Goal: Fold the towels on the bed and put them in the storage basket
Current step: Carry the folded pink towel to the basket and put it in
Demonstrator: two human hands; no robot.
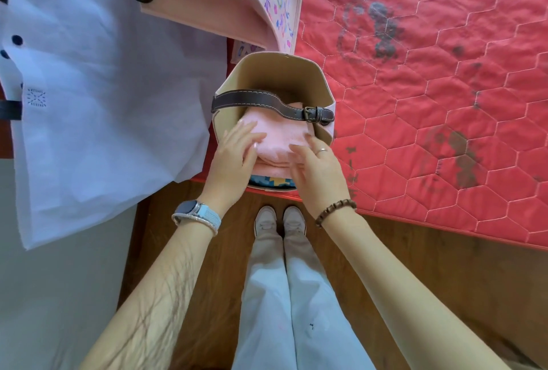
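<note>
- Head view: a folded pink towel (278, 135) sits inside the basket (299, 73), under its brown strap (267, 103).
- Left hand (234, 159) and right hand (318, 168) lie flat and open on the towel, gripping nothing.
- No loose towel shows on the red quilted mattress (430, 103); likely near done.
- White fabric bag (98, 88) lies left; wooden floor (415, 266) below.

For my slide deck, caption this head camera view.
Both hands press a folded pink towel into the storage basket.
</note>
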